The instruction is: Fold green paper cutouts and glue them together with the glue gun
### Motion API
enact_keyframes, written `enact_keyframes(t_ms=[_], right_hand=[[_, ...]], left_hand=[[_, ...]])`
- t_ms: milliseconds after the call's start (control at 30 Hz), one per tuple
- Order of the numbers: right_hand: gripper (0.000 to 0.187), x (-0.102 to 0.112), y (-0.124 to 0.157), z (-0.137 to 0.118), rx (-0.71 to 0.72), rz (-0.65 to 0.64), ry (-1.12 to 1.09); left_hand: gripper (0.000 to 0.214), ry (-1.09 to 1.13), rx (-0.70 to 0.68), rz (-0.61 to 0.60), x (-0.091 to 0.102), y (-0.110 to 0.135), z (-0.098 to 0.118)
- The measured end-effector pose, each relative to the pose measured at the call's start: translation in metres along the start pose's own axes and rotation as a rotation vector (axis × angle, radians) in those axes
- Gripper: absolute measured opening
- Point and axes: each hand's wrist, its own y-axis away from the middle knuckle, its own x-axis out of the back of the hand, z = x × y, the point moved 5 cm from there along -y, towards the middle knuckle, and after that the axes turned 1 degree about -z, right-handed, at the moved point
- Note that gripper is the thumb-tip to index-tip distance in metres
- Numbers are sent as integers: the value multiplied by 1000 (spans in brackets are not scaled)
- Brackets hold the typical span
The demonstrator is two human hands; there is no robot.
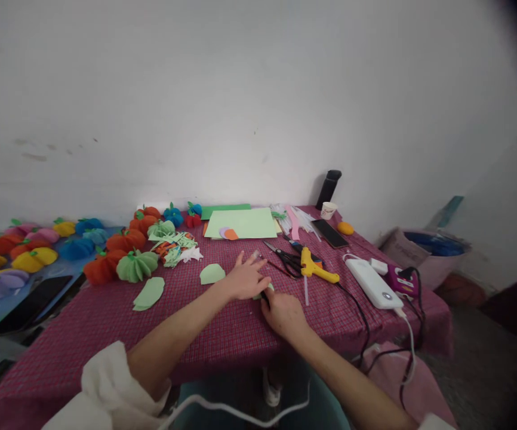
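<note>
My left hand [246, 278] lies over the table with its fingers stretched out and spread. Just right of it, my right hand [285, 313] is closed around a short dark, slim object [265, 295]; its kind is mostly hidden by the fingers. A small light green paper piece [271, 287] shows partly between both hands. To the left of them lie a rounded light green paper piece [212, 273] and a stack of half-round green paper cutouts [149, 293]. Black-handled scissors [288, 259] and a yellow glue gun [316, 267] rest beyond my right hand.
Paper pumpkins [126, 240] crowd the left, beside paper scraps [175, 248]. Green sheets [241, 223] lie at the back. On the right are a phone [329, 233], a white power bank [372, 283], a paper cup [328, 210], a black bottle [328, 189] and trailing cables.
</note>
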Motion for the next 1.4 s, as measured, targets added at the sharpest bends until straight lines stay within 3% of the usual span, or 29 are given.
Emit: enact_keyframes(t_ms=[233,500,700,833,933,1033,1167,1200,1267,1400], right_hand=[[29,-6,1,-8,81,-15,-8],[37,2,11,-24,195,-3,-86],[31,0,7,-11,96,-13,-44],[37,-5,11,-22,183,-11,-61],[42,-4,22,-32,270,-11,-122],[41,0,32,-24,250,-23,-160],[40,9,30,3,60,18,-115],[40,10,27,9,22,31,-100],[40,10,20,13,-19,50,-80],[39,2,7,6,-10,48,-70]], left_hand=[[46,47,19,-132,-16,-16,-7],[43,28,24,-184,-12,-13,-8],[43,23,21,-189,-7,-9,-2],[42,23,14,-182,-8,-9,-1],[43,22,2,-157,-7,-7,-2],[46,31,10,-83,1,1,-7],[43,17,215,265,17,30,-22],[43,11,258,295,16,39,-23],[42,-1,262,296,8,51,-16],[41,-44,68,184,-19,61,12]])
